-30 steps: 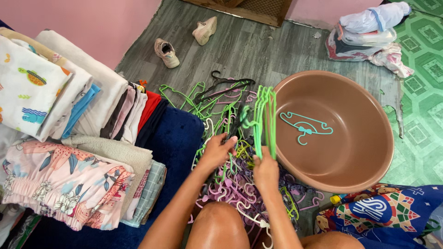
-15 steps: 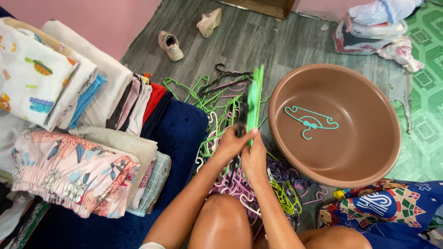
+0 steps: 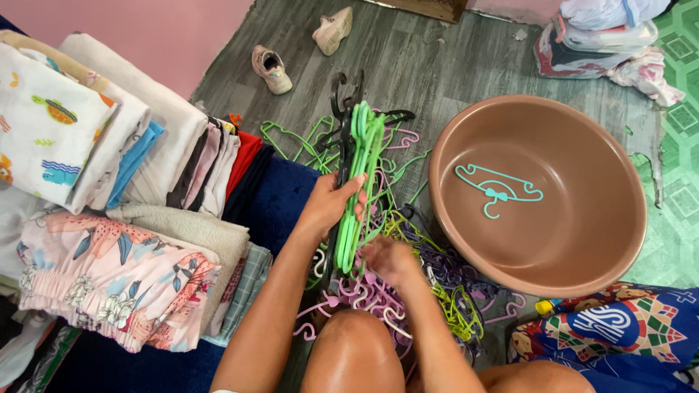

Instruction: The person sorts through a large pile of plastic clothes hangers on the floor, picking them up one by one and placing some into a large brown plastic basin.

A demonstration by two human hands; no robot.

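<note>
While we look down past a bare knee (image 3: 354, 349), our left hand (image 3: 329, 204) is closed around a bundle of green hangers (image 3: 357, 182), with a black hanger (image 3: 342, 109) lying against the bundle's left side and its hook poking out at the top. The bundle stands nearly upright in the view, its hooks pointing toward the far edge of the floor. Our right hand (image 3: 389, 260) sits just below the bundle, down in the heap of loose hangers (image 3: 393, 291), pink, purple and yellow-green; it looks blurred, and we cannot tell whether its fingers are gripping anything.

The heap spreads over the grey plank floor (image 3: 437, 65) in front of us. Just beside it, toward the right edge of the floor, stands a round brown plastic basin (image 3: 582, 240) with one teal hanger (image 3: 499, 191) lying inside.

To the left, folded clothes are stacked on a dark blue mat (image 3: 280, 200): a floral pink pile (image 3: 116, 284) nearest us, white and printed cloth (image 3: 58, 131) beyond it. Two pale shoes (image 3: 273, 69) lie well apart from the heap near the far edge, and a bundle of laundry (image 3: 604, 36) sits at the far right corner.
</note>
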